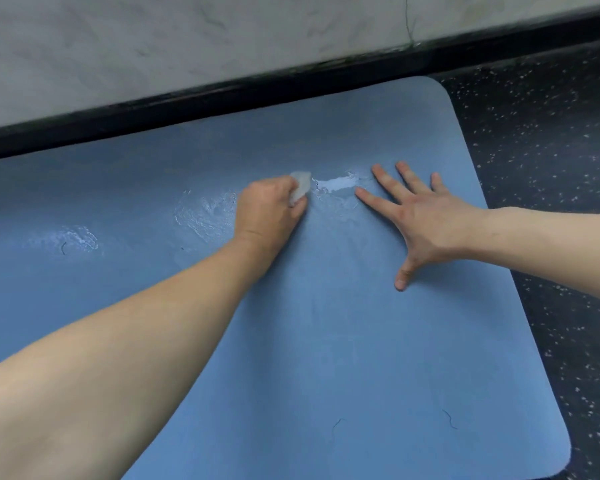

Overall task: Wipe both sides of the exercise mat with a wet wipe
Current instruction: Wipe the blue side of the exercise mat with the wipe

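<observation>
Two bare forearms reach in from the near edge of the view, the left one cut off at the bottom left corner. Both lie over the flat blue rubber exercise mat (326, 341), which is spread on the dark speckled floor (551, 168); its left end runs out of view. The right hand (426, 216) presses flat on the mat near its right edge, fingers straight and spread. The left hand (271, 209) curls its fingers round a crumpled white wet wipe (300, 185), mostly hidden in the fist. Shiny wet streaks (336, 184) lie between the hands. Beyond, a black skirting strip (187, 98) meets a pale marbled wall (187, 36).
</observation>
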A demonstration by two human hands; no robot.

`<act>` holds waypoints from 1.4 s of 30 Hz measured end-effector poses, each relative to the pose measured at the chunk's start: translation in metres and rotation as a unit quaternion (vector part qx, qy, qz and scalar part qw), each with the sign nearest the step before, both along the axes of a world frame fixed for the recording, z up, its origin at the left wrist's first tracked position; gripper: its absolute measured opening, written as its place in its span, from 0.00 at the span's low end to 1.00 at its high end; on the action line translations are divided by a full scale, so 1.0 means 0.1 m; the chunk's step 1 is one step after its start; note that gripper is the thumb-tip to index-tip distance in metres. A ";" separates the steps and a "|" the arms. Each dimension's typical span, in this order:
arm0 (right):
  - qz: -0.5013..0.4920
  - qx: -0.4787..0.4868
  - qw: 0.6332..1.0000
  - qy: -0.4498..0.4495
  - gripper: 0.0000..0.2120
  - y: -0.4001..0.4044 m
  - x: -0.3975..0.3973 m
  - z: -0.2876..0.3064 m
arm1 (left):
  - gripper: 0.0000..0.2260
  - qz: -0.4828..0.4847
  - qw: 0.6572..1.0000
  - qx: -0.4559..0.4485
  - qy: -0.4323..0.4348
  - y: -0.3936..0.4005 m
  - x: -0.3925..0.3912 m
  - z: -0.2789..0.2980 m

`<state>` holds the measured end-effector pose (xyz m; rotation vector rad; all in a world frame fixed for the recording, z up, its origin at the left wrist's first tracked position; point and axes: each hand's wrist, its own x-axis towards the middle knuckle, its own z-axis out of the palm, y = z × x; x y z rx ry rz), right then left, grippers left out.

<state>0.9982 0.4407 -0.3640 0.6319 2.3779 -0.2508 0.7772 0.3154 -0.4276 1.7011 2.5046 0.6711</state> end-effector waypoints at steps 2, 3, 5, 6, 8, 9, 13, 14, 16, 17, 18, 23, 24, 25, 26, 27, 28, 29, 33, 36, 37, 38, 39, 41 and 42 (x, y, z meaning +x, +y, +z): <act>-0.023 -0.014 1.000 0.013 0.81 0.06 -0.10 0.07 | 0.16 -0.192 0.981 0.007 -0.018 -0.08 0.39 -0.01; -0.042 -0.018 0.999 0.029 0.81 0.13 -0.16 0.11 | 0.15 -0.304 0.953 -0.004 -0.012 -0.14 0.55 -0.02; -0.067 -0.008 0.996 0.062 0.81 0.32 -0.29 0.20 | 0.13 -0.391 0.919 -0.033 0.024 -0.06 0.44 -0.04; -0.074 0.000 0.995 0.070 0.81 0.40 -0.34 0.22 | 0.13 -0.347 0.937 -0.029 0.030 0.04 0.26 -0.02; -0.097 0.001 0.993 0.070 0.80 0.52 -0.38 0.20 | 0.12 -0.158 0.985 -0.029 0.054 0.25 -0.17 0.02; -0.104 -0.004 0.992 0.065 0.80 0.54 -0.38 0.16 | 0.10 -0.051 0.996 -0.052 0.059 0.32 -0.33 0.08; -0.073 0.003 0.997 0.038 0.80 0.55 -0.40 -0.05 | 0.13 -0.080 0.996 -0.026 -0.010 0.30 -0.04 0.03; -0.071 0.007 0.997 0.035 0.80 0.56 -0.40 -0.08 | 0.14 -0.198 0.980 -0.021 -0.017 0.24 0.12 -0.01; -0.071 0.012 0.997 0.036 0.80 0.57 -0.38 -0.10 | 0.14 -0.325 0.944 -0.050 0.012 0.26 0.11 -0.02; -0.070 0.016 0.997 0.039 0.80 0.57 -0.37 -0.12 | 0.15 -0.300 0.952 -0.054 0.031 0.36 -0.05 0.00; -0.068 0.020 0.997 0.044 0.80 0.58 -0.36 -0.13 | 0.16 -0.217 0.974 -0.048 0.053 0.48 -0.25 0.02; -0.066 0.020 0.997 0.045 0.80 0.59 -0.38 -0.15 | 0.13 -0.009 0.998 -0.047 0.032 0.72 -0.62 0.06; -0.066 0.020 0.996 0.047 0.80 0.60 -0.37 -0.15 | 0.13 -0.118 0.991 -0.051 0.031 0.70 -0.47 0.04; -0.067 0.021 0.996 0.050 0.80 0.60 -0.37 -0.16 | 0.13 -0.214 0.974 -0.065 0.036 0.66 -0.36 0.02; -0.067 0.021 0.996 0.052 0.80 0.61 -0.37 -0.16 | 0.12 -0.263 0.960 -0.083 0.049 0.67 -0.36 0.03; -0.067 0.019 0.996 0.051 0.80 0.61 -0.37 -0.16 | 0.14 -0.261 0.958 -0.102 0.057 0.73 -0.43 0.09; -0.067 0.018 0.996 0.049 0.80 0.61 -0.37 -0.16 | 0.15 -0.212 0.970 -0.100 0.065 0.83 -0.53 0.15; -0.067 0.018 0.996 0.048 0.80 0.61 -0.37 -0.16 | 0.15 -0.120 0.985 -0.101 0.078 0.94 -0.66 0.20; -0.064 0.020 0.996 0.052 0.80 0.62 -0.37 -0.19 | 0.08 0.041 0.994 -0.088 0.048 1.10 -0.70 0.15; -0.064 0.021 0.996 0.056 0.80 0.63 -0.37 -0.21 | 0.05 -0.174 0.978 -0.113 0.024 1.13 -0.40 0.10; -0.064 0.021 0.996 0.056 0.80 0.63 -0.37 -0.20 | 0.07 -0.198 0.972 -0.122 0.039 1.16 -0.42 0.13; -0.064 0.021 0.996 0.058 0.80 0.63 -0.36 -0.20 | 0.10 -0.187 0.973 -0.119 0.057 1.21 -0.50 0.18; -0.064 0.022 0.996 0.060 0.79 0.62 -0.35 -0.20 | 0.12 -0.142 0.980 -0.117 0.074 1.27 -0.59 0.21; -0.061 0.025 0.996 0.063 0.79 0.63 -0.33 -0.21 | 0.12 -0.006 0.988 -0.120 0.092 1.31 -0.69 0.22; -0.059 0.027 0.996 0.062 0.79 0.63 -0.33 -0.21 | 0.12 0.017 0.988 -0.120 0.095 1.27 -0.63 0.19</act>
